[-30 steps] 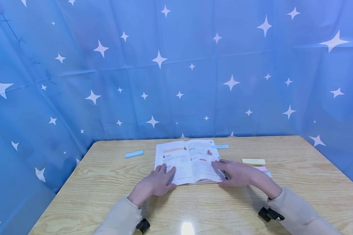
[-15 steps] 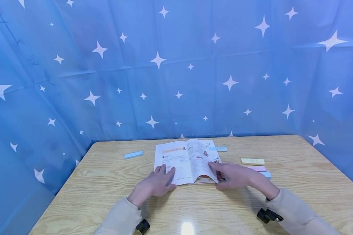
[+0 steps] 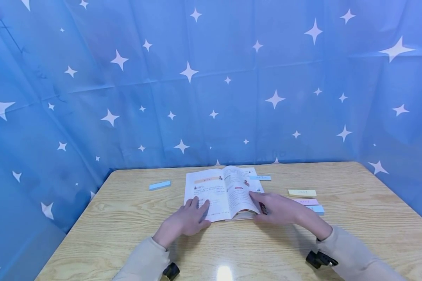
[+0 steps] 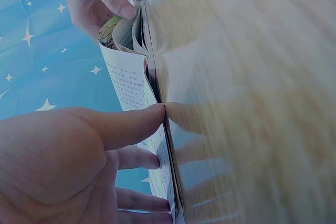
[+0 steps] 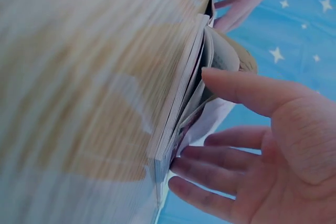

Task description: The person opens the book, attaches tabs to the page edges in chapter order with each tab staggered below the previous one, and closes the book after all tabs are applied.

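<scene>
An open book (image 3: 211, 191) with printed pages lies near the back of the table. My left hand (image 3: 187, 219) rests on its left page, fingers straight and spread, the thumb (image 4: 142, 121) at the book's lower edge in the left wrist view. At the right side, my right hand (image 3: 281, 208) touches the right-hand pages, which bow upward toward the spine. In the right wrist view its thumb (image 5: 236, 85) touches a curled page (image 5: 223, 51), while the other fingers lie relaxed along the book's side. A blue paper tab (image 3: 261, 178) sticks out past the book's upper right edge.
On the wooden table (image 3: 126, 218), a blue strip (image 3: 160, 185) lies left of the book. To the right lie a yellow strip (image 3: 302, 192), a pink strip (image 3: 306, 201) and another blue strip (image 3: 317, 210). A blue star-patterned curtain (image 3: 214, 86) hangs behind.
My right hand has moved slightly left, and the right-hand pages have bowed up from lying nearly flat, uncovering a coloured page beneath. The left hand has stayed in place.
</scene>
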Demonstrator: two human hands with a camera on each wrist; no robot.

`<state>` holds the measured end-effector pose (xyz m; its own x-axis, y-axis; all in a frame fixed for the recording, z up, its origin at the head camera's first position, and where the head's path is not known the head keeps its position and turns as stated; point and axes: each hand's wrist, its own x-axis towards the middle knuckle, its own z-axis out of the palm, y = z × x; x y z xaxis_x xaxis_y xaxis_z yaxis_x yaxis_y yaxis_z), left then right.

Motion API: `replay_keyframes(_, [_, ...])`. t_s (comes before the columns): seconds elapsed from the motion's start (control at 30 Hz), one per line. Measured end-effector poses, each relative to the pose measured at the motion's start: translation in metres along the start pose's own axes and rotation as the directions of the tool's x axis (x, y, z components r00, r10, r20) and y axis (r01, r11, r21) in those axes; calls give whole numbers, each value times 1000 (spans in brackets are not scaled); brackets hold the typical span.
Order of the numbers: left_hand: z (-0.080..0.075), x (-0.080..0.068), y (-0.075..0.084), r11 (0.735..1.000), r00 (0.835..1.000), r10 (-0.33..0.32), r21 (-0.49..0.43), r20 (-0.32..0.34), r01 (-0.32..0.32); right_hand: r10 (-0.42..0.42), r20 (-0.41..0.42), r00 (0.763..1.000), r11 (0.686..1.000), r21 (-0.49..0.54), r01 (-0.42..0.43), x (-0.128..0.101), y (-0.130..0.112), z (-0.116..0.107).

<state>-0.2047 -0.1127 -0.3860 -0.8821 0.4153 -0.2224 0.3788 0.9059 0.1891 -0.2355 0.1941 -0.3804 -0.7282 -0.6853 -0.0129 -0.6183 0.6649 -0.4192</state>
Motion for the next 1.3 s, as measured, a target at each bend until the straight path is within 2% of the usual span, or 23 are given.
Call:
replay_keyframes(0.17, [0,0,0,1000,1000,-1,-4,0,1,24,-50,998,999,-37,-26,-2,-1,-1])
replay_keyframes(0.37, [1,0,0,1000,1000,2,-12,1,-2,92,-115,989,989,-103,-104,-5,-4,-3])
replay_keyframes(0.6, [1,-1,0,1000,1000,13,-17,-6,-13,202,-172,964,962,-152,-229,-7,-6,-7])
replay_keyframes(0.73, [0,-1,0,1000,1000,13,-20,-4,-14,241,-175,955,958,-115,-263,-6,-7,-8])
replay_keyframes(0.87, [-1,-1,1,1000,1000,10,-21,-3,-10,238,-166,957,966,-63,-251,-7,-6,-11])
replay_keyframes(1.0, [0,-1,1,1000,1000,4,-20,-2,-4,170,-128,977,985,44,-165,-7,-3,-14])
replay_keyframes(1.1, [0,-1,0,1000,1000,5,-19,-4,-5,143,-122,982,981,147,-125,-6,-1,-16])
replay_keyframes(1.23, [1,-1,0,1000,1000,12,-16,-8,-12,179,-187,966,958,255,-129,-4,1,-16])
replay_keyframes(1.3, [0,-1,0,1000,1000,12,-15,-8,-12,196,-231,953,952,277,-129,-4,2,-16])
